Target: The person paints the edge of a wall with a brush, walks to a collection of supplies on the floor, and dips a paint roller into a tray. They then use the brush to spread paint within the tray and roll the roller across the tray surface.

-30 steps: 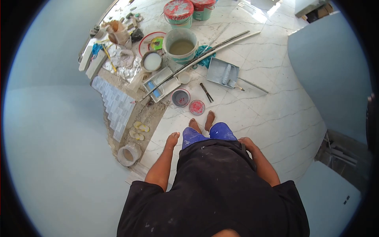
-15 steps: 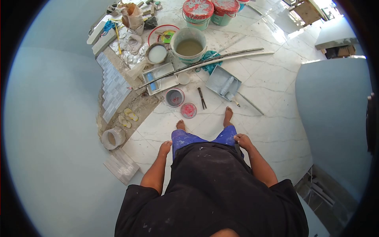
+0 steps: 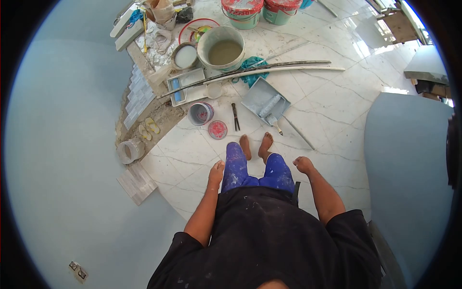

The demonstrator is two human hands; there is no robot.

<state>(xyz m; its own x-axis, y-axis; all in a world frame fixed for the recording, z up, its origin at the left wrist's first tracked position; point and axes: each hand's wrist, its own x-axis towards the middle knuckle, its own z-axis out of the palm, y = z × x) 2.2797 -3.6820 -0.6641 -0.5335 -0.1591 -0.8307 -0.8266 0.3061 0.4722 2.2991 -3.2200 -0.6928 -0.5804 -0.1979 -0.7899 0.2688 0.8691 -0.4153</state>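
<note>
Red-smeared lid [image 3: 217, 130] lies ahead of the left hand [image 3: 216, 175], fingers loosely bent, farther from the right hand [image 3: 303, 165], fingers curled.

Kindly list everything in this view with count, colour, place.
Lidded buckets: two, green-red, top
Open bucket: one, whitish, upper centre
Trays: two, white and grey, centre
Rollers: two, blue and greyish, in trays
Brush: one, pale, tray edge
Strips: two, dark and white, upper centre
Can: one, grey, centre
Lid: one, red-grey, below can
Sandals: two, yellow, left
Clutter: uncountable, mixed colours, upper left
Left hand: one, bare, lower centre
Right hand: one, bare, lower centre
</note>
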